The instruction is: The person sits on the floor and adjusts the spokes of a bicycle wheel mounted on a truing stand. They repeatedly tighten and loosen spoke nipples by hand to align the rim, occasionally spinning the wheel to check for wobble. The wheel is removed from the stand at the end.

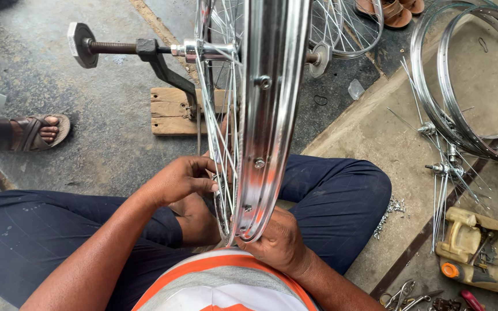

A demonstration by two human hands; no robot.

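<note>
Left hand [183, 181] pinched tight, fingertips together on a spoke [221, 173] at the near side of the bicycle wheel [269, 115], and the right hand [278, 242] is clamped on the bottom of the shiny rim [260, 196], thumb and fingers wrapped round its lowest curve. The wheel stands upright, edge-on to the camera, running up and away from both hands; its hub [194, 50] sits on a threaded axle held in a dark metal stand [165, 72], which is fixed to a wooden block [171, 109] on the floor ahead of the person's crossed legs [329, 196]. So the rim's lowest point lies right in the right palm, with the left hand just beside it among the spokes. Off to the right, bare rims [468, 86] lie stacked on the concrete floor, loose spokes and hubs [445, 167] near them, and a yellowish container of tools [479, 247] near the lower right corner. A sandalled foot [30, 132] belonging to somebody else shows at the left edge.
</note>
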